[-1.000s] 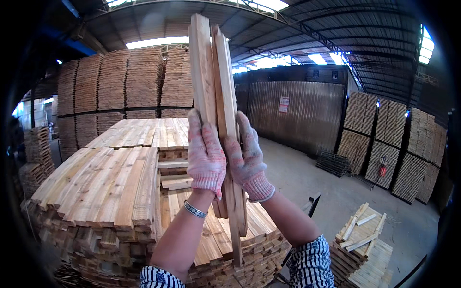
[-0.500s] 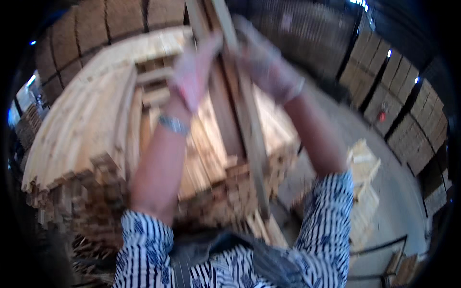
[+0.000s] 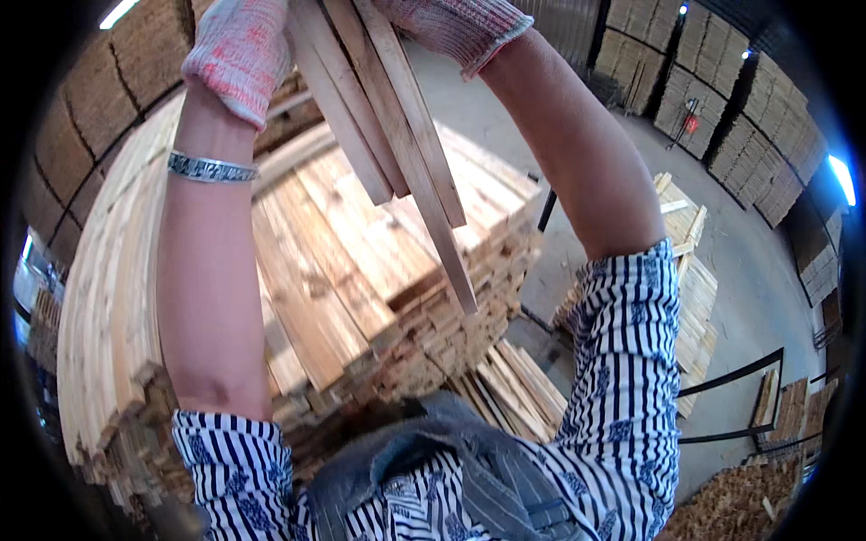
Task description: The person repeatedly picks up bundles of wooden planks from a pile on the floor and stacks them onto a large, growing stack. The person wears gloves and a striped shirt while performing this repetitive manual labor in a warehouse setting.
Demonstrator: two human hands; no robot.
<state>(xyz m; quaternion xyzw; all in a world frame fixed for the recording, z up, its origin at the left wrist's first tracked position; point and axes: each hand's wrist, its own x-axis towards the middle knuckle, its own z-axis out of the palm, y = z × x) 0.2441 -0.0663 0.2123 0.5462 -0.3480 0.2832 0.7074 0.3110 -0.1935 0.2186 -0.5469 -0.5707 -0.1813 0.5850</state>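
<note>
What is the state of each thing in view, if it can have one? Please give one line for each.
Left hand, gloved, partly out of view
Right hand, gloved, partly out of view
Boards between the hands, held together, lower ends uneven
Big wood pile, stacked in layers
Bracelet, worn
Sleeves, ending near the elbows
Loose pieces, lying on the low pile at right

A white strip light point(image 3: 118, 13) burns at top left; a bluish flare point(image 3: 842, 179) blazes by the right rim; soft light washes the stacked boards point(image 3: 298, 288), palest mid-frame; the held boards point(image 3: 397, 117) look fairly crisp; shade pools low left; the fisheye bends the tall stacks point(image 3: 72, 162) toward black corners.
</note>
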